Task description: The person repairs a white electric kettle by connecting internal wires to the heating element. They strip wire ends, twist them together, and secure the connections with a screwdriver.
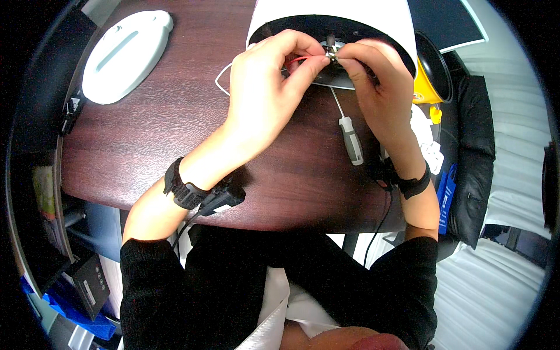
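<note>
A white appliance housing (326, 13) lies on the table with its dark open end facing me. At that opening my left hand (262, 87) is closed in a pinch on a thin red wire (298, 59). My right hand (382, 79) pinches a small metallic part (332, 55) right beside the left fingertips. The part's exact kind is too small to make out, and fingers cover some of it. Below the opening, between my forearms, lies a screwdriver (351, 143) with a grey and white handle. Its shaft points toward the housing.
A white oval cover (127, 56) rests at the table's (175, 125) far left. A yellow and black container (430, 73) stands right of the housing. White plugs or adapters (431, 156) sit by my right forearm, and a black cushioned armrest (473, 157) is beyond them.
</note>
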### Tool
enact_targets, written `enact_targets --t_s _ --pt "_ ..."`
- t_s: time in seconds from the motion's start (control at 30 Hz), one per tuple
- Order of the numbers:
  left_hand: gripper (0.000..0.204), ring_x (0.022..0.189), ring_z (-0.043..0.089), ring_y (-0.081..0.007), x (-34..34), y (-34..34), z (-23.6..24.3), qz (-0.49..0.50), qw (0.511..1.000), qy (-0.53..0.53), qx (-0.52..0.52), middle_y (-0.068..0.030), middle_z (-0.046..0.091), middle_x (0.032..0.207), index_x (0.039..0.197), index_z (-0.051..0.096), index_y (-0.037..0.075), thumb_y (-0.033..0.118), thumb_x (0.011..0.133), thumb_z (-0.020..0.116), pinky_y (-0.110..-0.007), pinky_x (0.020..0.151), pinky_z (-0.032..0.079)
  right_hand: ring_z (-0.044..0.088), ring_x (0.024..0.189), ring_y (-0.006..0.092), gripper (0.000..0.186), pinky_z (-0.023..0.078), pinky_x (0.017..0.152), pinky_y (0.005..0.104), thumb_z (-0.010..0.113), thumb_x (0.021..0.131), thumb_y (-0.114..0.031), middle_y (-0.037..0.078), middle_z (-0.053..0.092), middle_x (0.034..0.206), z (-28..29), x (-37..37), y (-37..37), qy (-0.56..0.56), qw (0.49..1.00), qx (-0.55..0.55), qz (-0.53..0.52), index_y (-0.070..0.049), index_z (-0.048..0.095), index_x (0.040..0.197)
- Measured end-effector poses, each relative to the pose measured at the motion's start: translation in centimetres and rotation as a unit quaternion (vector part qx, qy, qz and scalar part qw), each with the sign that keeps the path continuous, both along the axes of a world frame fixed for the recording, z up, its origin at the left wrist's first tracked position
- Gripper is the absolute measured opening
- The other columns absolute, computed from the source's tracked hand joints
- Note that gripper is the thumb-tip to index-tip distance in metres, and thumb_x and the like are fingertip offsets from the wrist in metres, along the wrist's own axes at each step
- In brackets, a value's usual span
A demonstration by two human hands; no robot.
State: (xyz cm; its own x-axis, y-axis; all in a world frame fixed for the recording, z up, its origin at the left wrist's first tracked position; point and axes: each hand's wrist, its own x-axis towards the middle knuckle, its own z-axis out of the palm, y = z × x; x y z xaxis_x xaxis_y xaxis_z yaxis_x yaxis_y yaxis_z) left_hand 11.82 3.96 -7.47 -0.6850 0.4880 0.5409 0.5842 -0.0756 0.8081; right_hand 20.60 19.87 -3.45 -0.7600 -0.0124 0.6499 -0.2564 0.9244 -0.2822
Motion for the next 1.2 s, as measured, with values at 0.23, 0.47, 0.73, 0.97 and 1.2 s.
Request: enact_targets --t_s 0.23,0.47,0.73,0.97,1.2 --pt "0.018 0.076 0.062 -0.0068 0.2 0.1 0.0 0.036 0.998 -0.056 0.019 -0.0037 0.069 0.085 0.096 0.066 -0.001 0.008 0.083 0.075 -0.022 0.072 0.051 0.065 0.077 0.0297 0.011 0.053 0.069 0.0338 0.070 0.082 -0.008 0.011 0.065 0.087 -0.2 -0.5 -0.4 0.000 1.000 -0.008 -0.006 -0.008 0.069 0.093" --pt "0.020 0.075 0.060 -0.0056 -0.2 0.1 0.0 0.033 0.988 -0.146 0.035 -0.0013 0.066 0.084 0.098 0.064 0.000 0.007 0.083 0.076 -0.020 0.068 0.050 0.064 0.079 0.0231 0.009 0.050 0.071 0.0291 0.067 0.084 0.000 0.011 0.064 0.088 0.3 -1.4 -0.7 0.001 1.000 0.004 0.027 -0.002 0.068 0.093" --pt "0.016 0.063 0.050 -0.0051 -0.1 0.8 -1.2 0.019 0.981 -0.153 0.119 -0.0029 0.070 0.079 0.091 0.069 0.002 0.008 0.079 0.076 -0.021 0.061 0.046 0.066 0.078 0.0273 0.011 0.053 0.068 0.0322 0.070 0.082 -0.008 0.010 0.066 0.088 0.0 -1.5 -0.4 0.023 0.999 0.044 0.015 -0.008 0.069 0.093" --pt "0.015 0.080 0.061 -0.0056 0.5 0.9 -0.2 -0.013 0.987 -0.153 0.040 -0.0026 0.069 0.090 0.100 0.067 -0.001 0.004 0.086 0.072 -0.020 0.075 0.049 0.067 0.079 0.0287 0.010 0.055 0.069 0.0341 0.070 0.083 -0.011 0.010 0.067 0.089 -0.8 -0.7 0.2 0.044 0.998 0.048 -0.027 -0.011 0.069 0.093" --pt "0.015 0.079 0.062 -0.0064 1.1 1.3 0.0 0.003 0.990 -0.137 0.037 -0.0042 0.070 0.089 0.099 0.068 -0.001 0.004 0.085 0.072 -0.020 0.075 0.050 0.068 0.082 0.0270 0.009 0.055 0.071 0.0338 0.069 0.085 -0.012 0.009 0.068 0.090 -1.1 0.3 0.2 0.049 0.998 -0.005 -0.030 -0.011 0.070 0.093"
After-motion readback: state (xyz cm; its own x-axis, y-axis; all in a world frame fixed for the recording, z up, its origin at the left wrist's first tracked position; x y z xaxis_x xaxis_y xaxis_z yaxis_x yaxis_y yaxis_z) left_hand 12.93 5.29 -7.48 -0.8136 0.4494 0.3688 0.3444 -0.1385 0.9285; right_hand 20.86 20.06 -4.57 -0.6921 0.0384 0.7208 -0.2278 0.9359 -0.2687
